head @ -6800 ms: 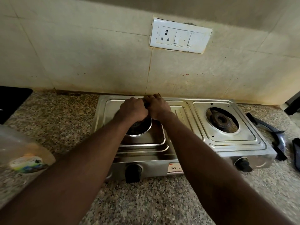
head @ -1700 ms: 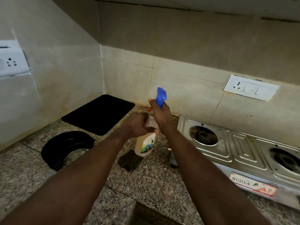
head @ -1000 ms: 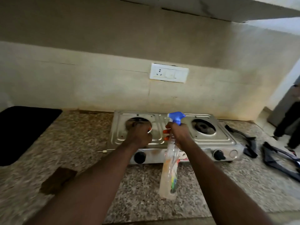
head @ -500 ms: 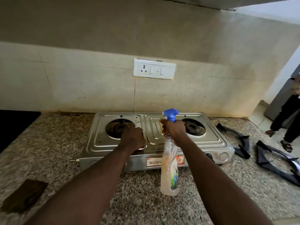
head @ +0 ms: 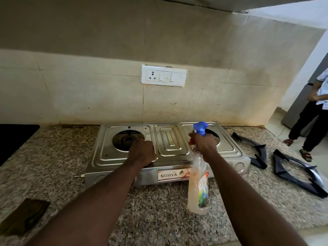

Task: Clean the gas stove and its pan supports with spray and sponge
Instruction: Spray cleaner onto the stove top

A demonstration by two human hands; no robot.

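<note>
Right hand [head: 204,144] grips spray bottle [head: 198,189] at neck; left hand [head: 142,153] curled on stove [head: 171,141], contents unclear. Risk: mist floods burner [head: 217,137] just beyond right hand, clogging ports.

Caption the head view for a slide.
Right hand holds spray bottle at steel stove; left hand rests beside left burner.

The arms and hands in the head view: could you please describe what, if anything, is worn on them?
The left forearm and right forearm are bare, without sleeves. The left hand and right hand wear no gloves; no watch, bracelet or ring shows.
</note>
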